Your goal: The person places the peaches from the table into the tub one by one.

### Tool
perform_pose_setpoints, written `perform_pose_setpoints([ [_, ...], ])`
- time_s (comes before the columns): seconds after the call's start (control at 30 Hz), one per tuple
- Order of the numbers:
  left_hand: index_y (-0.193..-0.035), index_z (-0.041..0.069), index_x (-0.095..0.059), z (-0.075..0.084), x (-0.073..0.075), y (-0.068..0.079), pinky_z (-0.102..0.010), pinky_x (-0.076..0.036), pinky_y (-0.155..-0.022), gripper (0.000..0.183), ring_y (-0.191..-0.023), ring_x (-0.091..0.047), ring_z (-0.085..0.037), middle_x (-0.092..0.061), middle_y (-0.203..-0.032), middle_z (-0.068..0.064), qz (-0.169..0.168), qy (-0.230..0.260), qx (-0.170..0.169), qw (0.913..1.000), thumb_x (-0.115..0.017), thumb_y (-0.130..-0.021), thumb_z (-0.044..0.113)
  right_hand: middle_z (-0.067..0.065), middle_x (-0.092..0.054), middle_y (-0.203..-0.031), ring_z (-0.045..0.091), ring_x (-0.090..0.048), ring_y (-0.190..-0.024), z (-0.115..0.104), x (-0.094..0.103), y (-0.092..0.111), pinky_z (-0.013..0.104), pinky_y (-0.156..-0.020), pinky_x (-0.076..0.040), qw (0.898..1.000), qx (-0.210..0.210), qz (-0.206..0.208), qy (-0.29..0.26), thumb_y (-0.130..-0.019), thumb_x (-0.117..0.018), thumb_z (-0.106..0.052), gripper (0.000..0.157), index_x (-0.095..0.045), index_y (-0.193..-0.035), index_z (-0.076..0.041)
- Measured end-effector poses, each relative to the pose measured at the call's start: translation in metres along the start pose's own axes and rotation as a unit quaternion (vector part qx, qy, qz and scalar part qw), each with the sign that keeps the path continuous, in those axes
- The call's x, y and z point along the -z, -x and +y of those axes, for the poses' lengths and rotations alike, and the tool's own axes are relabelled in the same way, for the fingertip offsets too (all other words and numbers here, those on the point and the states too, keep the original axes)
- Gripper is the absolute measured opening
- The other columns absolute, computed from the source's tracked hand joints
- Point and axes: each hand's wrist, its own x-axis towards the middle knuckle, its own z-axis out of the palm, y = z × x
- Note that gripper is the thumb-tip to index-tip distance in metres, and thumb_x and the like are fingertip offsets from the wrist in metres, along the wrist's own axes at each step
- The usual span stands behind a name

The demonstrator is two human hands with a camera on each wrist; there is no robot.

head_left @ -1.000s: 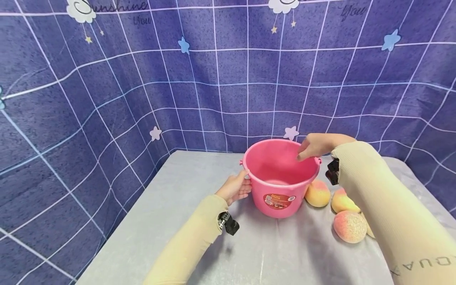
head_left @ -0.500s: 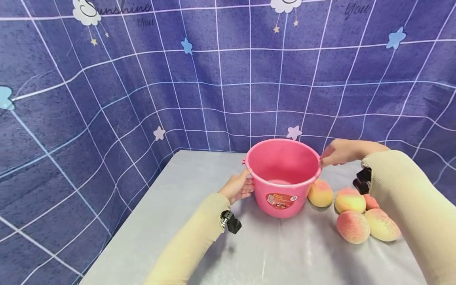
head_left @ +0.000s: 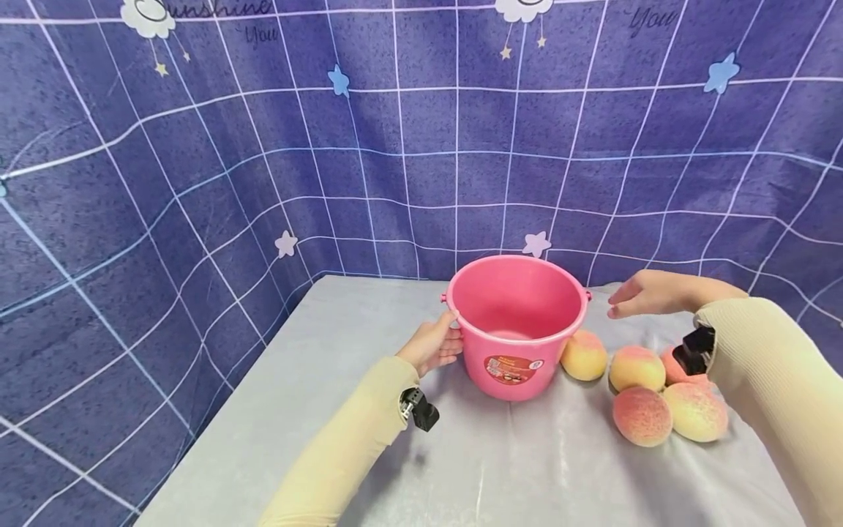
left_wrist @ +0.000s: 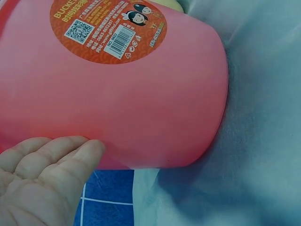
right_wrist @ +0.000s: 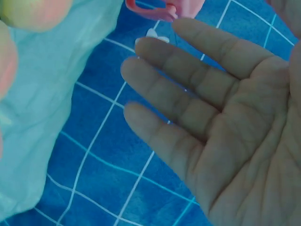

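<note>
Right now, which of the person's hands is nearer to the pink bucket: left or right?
Left. The left hand rests against the left side of the pink bucket. The right hand hangs in the air to the right of it, apart from it.

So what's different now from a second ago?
The right hand moved rightward, from over the mouth of the pink bucket to out past its rim, apart from it. The left hand stayed on the bucket's left side; bucket and peaches stayed put.
</note>
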Motion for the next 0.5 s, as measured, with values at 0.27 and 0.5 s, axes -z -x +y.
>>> perform_pose_setpoints([
  [0.27,-0.132,-0.02,-0.042,-0.001,0.0,-0.002,-0.049,-0.038,-0.104,0.072,-0.123,-0.049,-0.042,-0.049,-0.13,-0.035,0.003,0.004,-0.003,1.0,-0.041,-0.096,0.042,0.023,-0.069,-0.101,0.037,-0.066,-0.094,0.008,-0.03,0.008,0.051,-0.08,-0.052,0.987,0.054,0.15,0.035,-0.085,-0.065,-0.021,0.044,-0.062,-0.115,0.011],
  [0.5,-0.13,-0.019,-0.044,-0.001,-0.001,-0.001,-0.047,-0.04,-0.102,0.069,-0.121,-0.051,-0.041,-0.051,-0.129,-0.034,0.014,0.015,0.002,0.9998,-0.042,-0.096,0.041,0.025,-0.065,-0.11,0.039,-0.063,-0.099,0.02,-0.064,0.015,0.054,-0.08,-0.051,0.974,0.065,0.215,0.015,-0.086,-0.066,-0.02,0.047,-0.059,-0.122,0.01],
])
